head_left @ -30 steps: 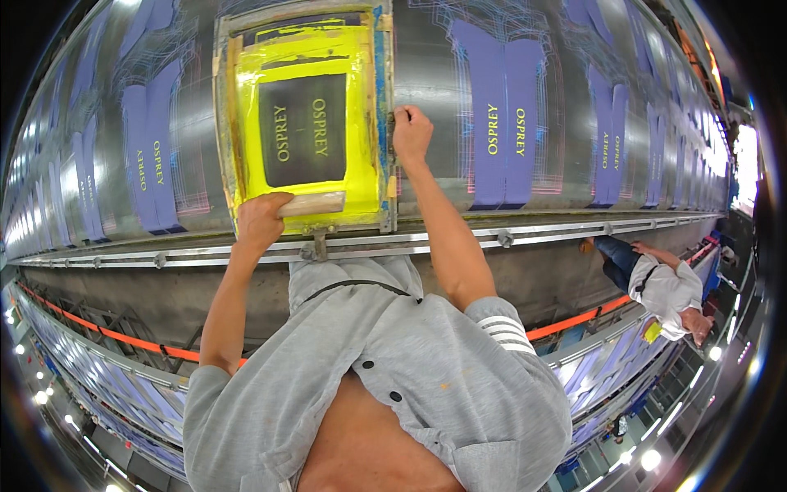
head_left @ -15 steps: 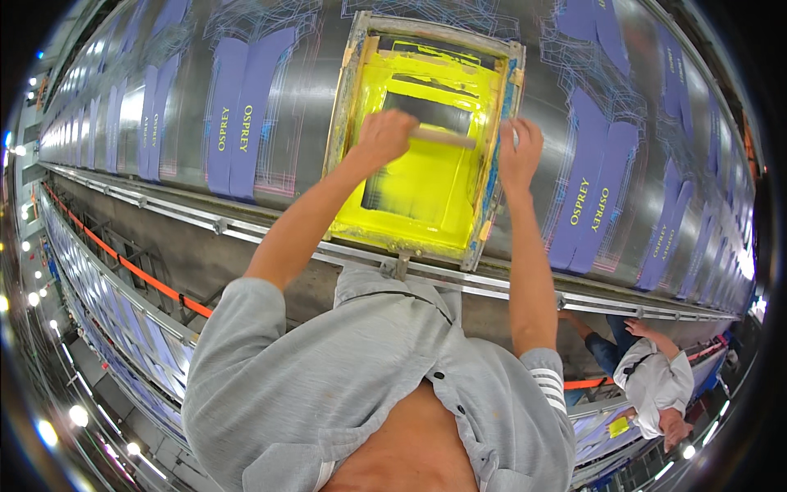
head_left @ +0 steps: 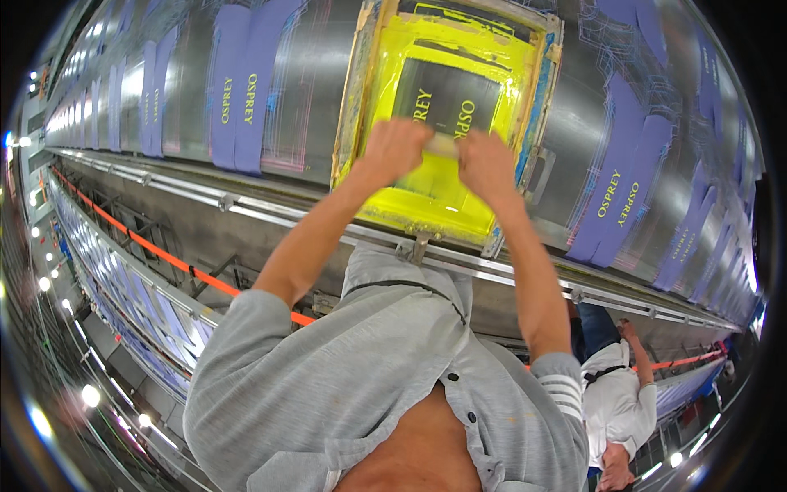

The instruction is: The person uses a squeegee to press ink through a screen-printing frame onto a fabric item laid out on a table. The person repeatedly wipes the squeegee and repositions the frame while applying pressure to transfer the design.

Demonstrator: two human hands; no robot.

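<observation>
Purple panels flat on desk, left. Left hand wrapped around one end of squeegee, which crosses yellow-inked screen frame by desk's near edge. Right hand wrapped around other end, presumably for even pressure.

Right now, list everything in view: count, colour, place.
Printing frame: one, brown, blue-edged, upper centre
Ink: one spread, yellow, inside frame
Squeegee: one, pale, between hands
Panels: many, purple, on table
Long table: one, grey, upper half
Rails: several, silver, table's near edge
Strip: at least one, orange, lower left
Lights: several, white, lower corners
Co-worker: one, white shirt, lower right
Shirt: one, grey, lower centre
Left hand: one, bare, squeegee's left end
Right hand: one, bare, squeegee's right end
</observation>
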